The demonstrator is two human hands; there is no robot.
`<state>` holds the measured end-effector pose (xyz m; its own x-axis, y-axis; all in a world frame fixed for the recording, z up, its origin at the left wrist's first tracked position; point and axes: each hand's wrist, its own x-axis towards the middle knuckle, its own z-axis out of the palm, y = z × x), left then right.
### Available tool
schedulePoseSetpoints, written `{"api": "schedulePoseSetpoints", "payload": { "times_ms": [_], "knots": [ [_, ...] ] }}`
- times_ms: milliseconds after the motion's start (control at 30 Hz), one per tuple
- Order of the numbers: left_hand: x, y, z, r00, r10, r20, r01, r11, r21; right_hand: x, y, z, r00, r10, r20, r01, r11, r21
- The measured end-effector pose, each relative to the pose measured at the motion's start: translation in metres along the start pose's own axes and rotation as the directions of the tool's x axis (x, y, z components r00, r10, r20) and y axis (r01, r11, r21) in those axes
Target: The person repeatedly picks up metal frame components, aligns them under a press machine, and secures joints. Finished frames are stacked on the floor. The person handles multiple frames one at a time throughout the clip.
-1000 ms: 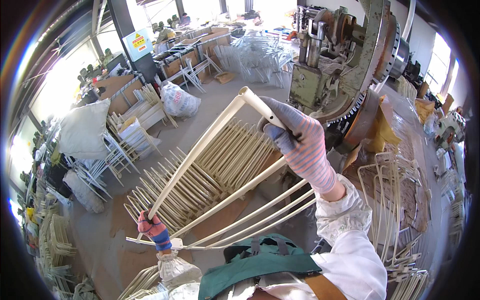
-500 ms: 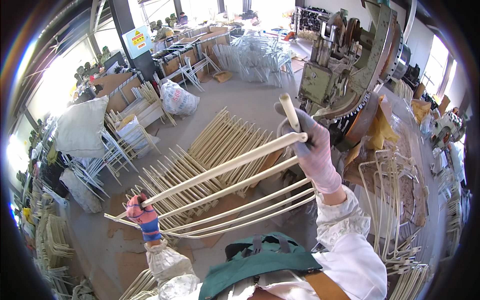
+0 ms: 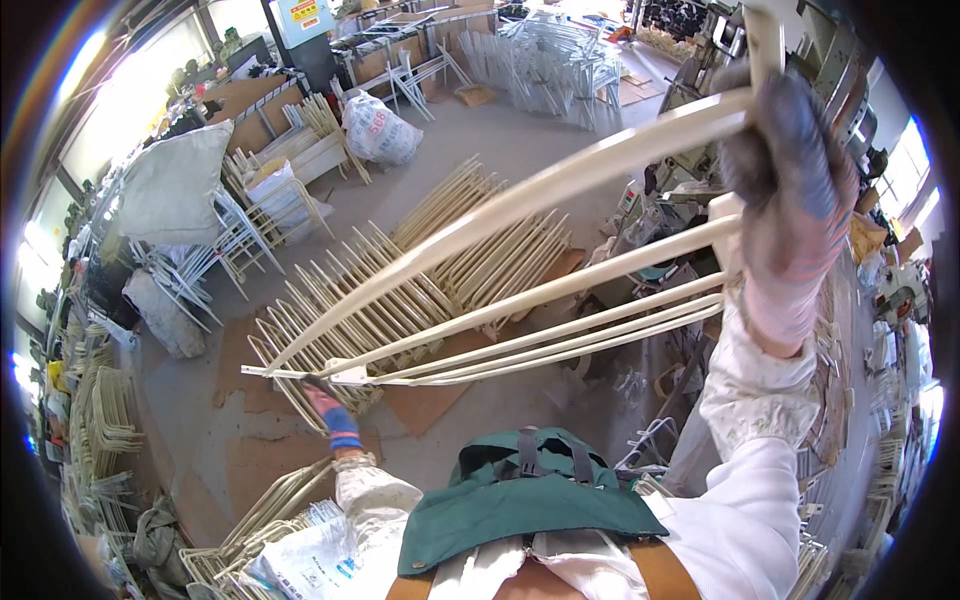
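Note:
A long cream tubular metal frame (image 3: pixel 480 222) with several parallel bars spans the view, held in the air at a slant. My right hand (image 3: pixel 790 190), in a grey-and-pink glove, grips its raised end at the upper right, close to the camera. Down at the left, my left hand (image 3: pixel 335 412), in a pink-and-blue glove, is closed at the lower end by the short crosspiece; its fingers are partly hidden. Beneath the frame, rows of similar cream tube frames (image 3: pixel 385 318) stand close together on the floor.
A green-grey machine (image 3: pixel 815 45) stands at the upper right, partly behind my right hand. White sack (image 3: pixel 380 128) and pale bulky cushion-like bundle (image 3: pixel 175 185) sit at the far left. More frames (image 3: pixel 265 505) and a plastic package (image 3: pixel 305 555) lie near my left arm.
My right hand has moved up, right and nearer the camera, raising that end of the frame. The left hand has shifted slightly right. The view has turned, so the machine sits farther right.

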<state>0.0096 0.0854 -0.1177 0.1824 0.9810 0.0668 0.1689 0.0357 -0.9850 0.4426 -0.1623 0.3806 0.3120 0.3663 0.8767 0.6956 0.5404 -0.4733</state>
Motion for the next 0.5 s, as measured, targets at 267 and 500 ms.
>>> {"api": "schedulePoseSetpoints", "payload": {
  "times_ms": [267,500],
  "knots": [
    [0.124,-0.036,-0.015,0.888,-0.437,0.140,-0.154,-0.572,-0.806,0.069,-0.021,-0.028,0.926,0.373,-0.053,-0.376,0.924,-0.068],
    [0.220,-0.229,0.043,0.858,-0.496,0.132,-0.012,-0.276,-0.961,0.023,0.149,-0.104,0.789,0.591,0.170,-0.578,0.807,-0.121]
  ]
}}
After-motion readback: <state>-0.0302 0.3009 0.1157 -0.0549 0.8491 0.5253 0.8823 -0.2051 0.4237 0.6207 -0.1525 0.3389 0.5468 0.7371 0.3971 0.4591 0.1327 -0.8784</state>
